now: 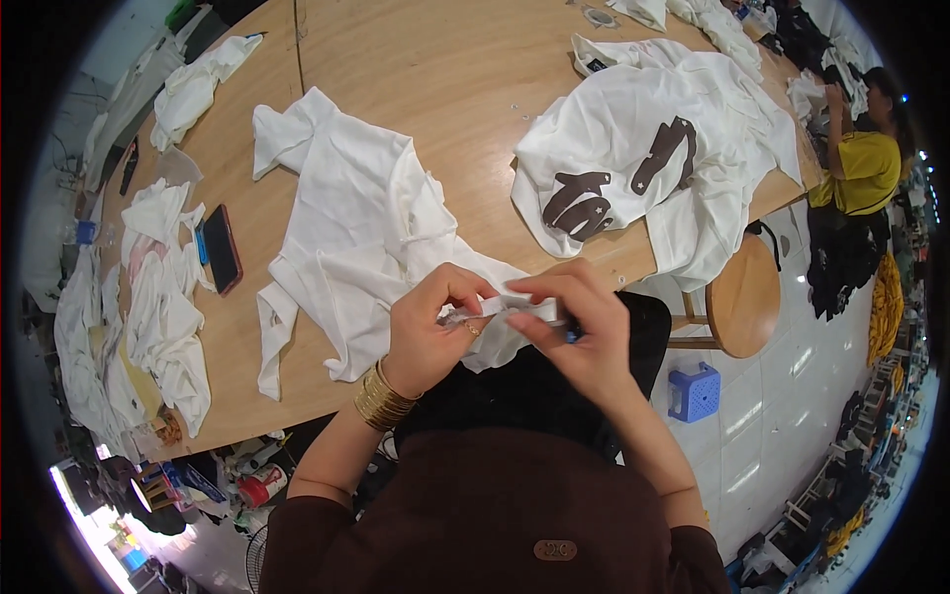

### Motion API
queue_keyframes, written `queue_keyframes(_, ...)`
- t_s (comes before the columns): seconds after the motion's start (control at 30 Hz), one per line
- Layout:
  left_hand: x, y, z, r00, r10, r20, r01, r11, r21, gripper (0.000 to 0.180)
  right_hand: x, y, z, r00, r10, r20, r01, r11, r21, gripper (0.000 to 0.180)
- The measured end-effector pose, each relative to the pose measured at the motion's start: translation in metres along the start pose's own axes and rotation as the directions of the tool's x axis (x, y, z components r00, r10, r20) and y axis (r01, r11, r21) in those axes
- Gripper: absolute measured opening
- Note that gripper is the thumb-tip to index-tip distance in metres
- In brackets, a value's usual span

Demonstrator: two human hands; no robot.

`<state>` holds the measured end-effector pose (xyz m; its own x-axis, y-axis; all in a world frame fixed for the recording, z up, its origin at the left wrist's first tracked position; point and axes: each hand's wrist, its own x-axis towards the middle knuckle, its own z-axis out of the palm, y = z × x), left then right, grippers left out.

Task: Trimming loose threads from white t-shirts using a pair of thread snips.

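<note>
I see both grips pinched shut on a crumpled white cotton garment's edge strip, its long axis left-right between left hand and right hand, over the wooden worktop's near edge.

view: single head-worn fisheye, no second view to share | position: above the wooden table, at its near edge | facing: steeply down and forward across the table | nearness: close over the near edge, far end small | rim: straight table edges bend; round stool right of the table
</note>
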<state>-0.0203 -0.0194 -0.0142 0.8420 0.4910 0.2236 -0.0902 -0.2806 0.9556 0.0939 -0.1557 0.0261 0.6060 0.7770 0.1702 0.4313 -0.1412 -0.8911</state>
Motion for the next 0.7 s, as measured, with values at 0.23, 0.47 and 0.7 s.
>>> queue_keyframes(0.23, -0.001, 0.004, -0.004, 1.0, -0.023, -0.012, 0.024, 0.988, 0.155, 0.019, -0.001, 0.012, -0.009, 0.982, 0.105, -0.159, -0.07, 0.975, 0.212, 0.009)
queue_keyframes(0.47, 0.004, 0.011, 0.001, 0.996, 0.061, 0.065, -0.072, 0.982, 0.172, 0.023, -0.003, 0.018, -0.017, 0.987, 0.119, -0.108, -0.085, 0.957, 0.278, 0.018)
queue_keyframes(0.7, 0.008, 0.013, -0.009, 0.994, -0.021, 0.109, -0.017, 0.94, 0.339, 0.022, -0.02, 0.023, -0.034, 0.961, 0.275, 0.004, -0.274, 0.955, 0.113, 0.009)
